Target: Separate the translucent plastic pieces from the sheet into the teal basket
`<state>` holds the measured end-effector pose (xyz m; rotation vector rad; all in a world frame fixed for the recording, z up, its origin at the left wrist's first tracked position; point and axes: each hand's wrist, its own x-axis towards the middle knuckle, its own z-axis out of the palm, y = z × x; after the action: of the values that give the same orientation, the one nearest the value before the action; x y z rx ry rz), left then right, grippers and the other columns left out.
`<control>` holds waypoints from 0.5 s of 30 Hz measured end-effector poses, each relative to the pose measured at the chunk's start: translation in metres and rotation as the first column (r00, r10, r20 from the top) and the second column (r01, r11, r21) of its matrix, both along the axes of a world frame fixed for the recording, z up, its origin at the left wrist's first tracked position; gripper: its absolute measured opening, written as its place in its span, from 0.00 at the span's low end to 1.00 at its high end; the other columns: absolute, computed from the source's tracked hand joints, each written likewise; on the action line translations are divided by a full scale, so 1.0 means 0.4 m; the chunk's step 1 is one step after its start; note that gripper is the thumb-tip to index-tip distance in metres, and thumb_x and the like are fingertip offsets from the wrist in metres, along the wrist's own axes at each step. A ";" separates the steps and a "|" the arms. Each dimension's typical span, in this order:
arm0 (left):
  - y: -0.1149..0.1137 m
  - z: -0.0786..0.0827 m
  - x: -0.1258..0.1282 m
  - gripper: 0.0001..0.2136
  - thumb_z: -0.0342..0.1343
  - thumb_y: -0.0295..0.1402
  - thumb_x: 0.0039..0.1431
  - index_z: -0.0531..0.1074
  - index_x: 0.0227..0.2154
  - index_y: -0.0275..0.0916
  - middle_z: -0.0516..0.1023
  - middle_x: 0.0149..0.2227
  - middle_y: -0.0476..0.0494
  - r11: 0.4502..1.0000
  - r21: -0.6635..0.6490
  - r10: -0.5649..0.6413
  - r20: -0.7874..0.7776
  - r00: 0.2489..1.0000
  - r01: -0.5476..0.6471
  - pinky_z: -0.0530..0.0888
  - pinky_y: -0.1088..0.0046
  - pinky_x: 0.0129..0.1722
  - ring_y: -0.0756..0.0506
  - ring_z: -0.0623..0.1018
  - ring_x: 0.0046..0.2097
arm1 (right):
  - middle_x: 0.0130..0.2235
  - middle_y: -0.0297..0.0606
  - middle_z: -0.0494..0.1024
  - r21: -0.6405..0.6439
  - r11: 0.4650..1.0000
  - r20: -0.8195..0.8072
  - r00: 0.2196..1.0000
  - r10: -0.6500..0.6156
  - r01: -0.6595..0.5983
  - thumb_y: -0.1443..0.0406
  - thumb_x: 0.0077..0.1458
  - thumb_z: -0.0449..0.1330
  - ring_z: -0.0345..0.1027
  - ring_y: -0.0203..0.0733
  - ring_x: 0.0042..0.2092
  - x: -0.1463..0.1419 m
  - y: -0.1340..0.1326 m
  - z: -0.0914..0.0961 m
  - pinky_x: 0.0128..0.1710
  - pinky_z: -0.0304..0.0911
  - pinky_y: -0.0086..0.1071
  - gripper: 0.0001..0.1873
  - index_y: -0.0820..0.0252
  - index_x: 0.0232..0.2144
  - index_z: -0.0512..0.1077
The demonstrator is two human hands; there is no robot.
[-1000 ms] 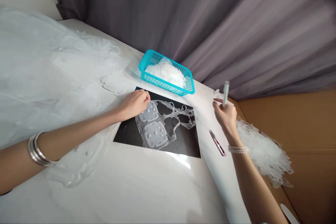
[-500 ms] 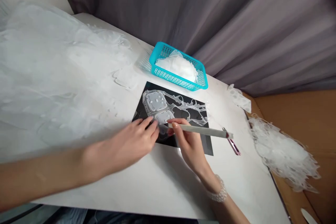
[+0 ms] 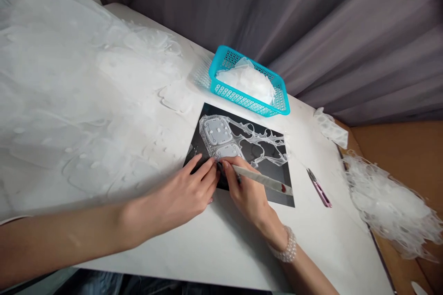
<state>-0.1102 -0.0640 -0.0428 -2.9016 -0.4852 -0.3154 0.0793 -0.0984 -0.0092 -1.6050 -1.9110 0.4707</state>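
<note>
A translucent silicone sheet (image 3: 238, 140) with two square moulded pads and stringy flash lies on a black mat (image 3: 277, 189) on the white table (image 3: 194, 249). My left hand (image 3: 187, 193) rests at the mat's near left edge, fingers stretched flat, tips pressing the sheet's near corner. My right hand (image 3: 247, 191) pinches a slim pen-like knife (image 3: 265, 179), whose tip meets the sheet beside my left fingertips.
A turquoise basket (image 3: 221, 90) holding white pieces stands behind the mat. A big heap of translucent sheets (image 3: 69, 92) covers the table's left. Pink snips (image 3: 319, 188) lie right of the mat. A pile of trimmed scraps (image 3: 391, 207) sits at the right edge over a cardboard box (image 3: 398, 147).
My right hand came in from the right with the knife and set its tip on the sheet. My left hand slid from the sheet's far corner to its near corner.
</note>
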 end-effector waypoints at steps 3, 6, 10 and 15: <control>0.002 0.000 0.004 0.20 0.53 0.32 0.64 0.69 0.56 0.28 0.72 0.58 0.27 1.000 -0.009 -0.020 0.023 1.000 0.020 0.63 0.53 0.61 0.31 0.70 0.61 | 0.33 0.38 0.75 0.031 1.000 0.058 0.998 -0.005 0.003 0.68 0.68 0.49 0.67 0.38 0.33 -0.008 -0.005 0.001 0.34 0.64 0.33 0.10 0.58 0.38 0.70; 0.004 0.003 0.008 0.19 0.52 0.30 0.64 0.69 0.56 0.28 0.73 0.58 0.27 0.999 -0.001 -0.042 0.004 0.999 0.042 0.65 0.53 0.60 0.31 0.69 0.61 | 0.30 0.37 0.73 0.062 0.998 0.116 0.993 0.006 -0.014 0.70 0.67 0.49 0.65 0.39 0.30 -0.010 -0.030 0.006 0.31 0.64 0.33 0.10 0.57 0.35 0.69; 0.005 0.012 0.001 0.17 0.50 0.31 0.65 0.70 0.54 0.31 0.71 0.59 0.29 0.999 0.016 -0.038 -0.041 0.998 0.038 0.64 0.54 0.61 0.32 0.68 0.62 | 0.35 0.41 0.75 0.120 0.988 0.150 0.986 0.074 -0.092 0.73 0.65 0.49 0.68 0.42 0.35 -0.005 -0.060 0.000 0.34 0.67 0.35 0.09 0.58 0.39 0.68; 0.013 0.019 -0.012 0.15 0.50 0.30 0.64 0.73 0.50 0.36 0.70 0.60 0.33 0.994 -0.027 -0.110 -0.054 0.992 0.109 0.61 0.47 0.63 0.31 0.65 0.64 | 0.37 0.44 0.74 0.135 0.983 0.249 0.965 0.087 -0.123 0.72 0.66 0.49 0.69 0.44 0.38 0.001 -0.049 -0.021 0.38 0.69 0.37 0.10 0.61 0.43 0.69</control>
<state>-0.1151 -0.0587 -0.0351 -2.9579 -0.3240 -0.2448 0.0798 -0.1178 -0.0178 -1.5256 -2.1650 0.1734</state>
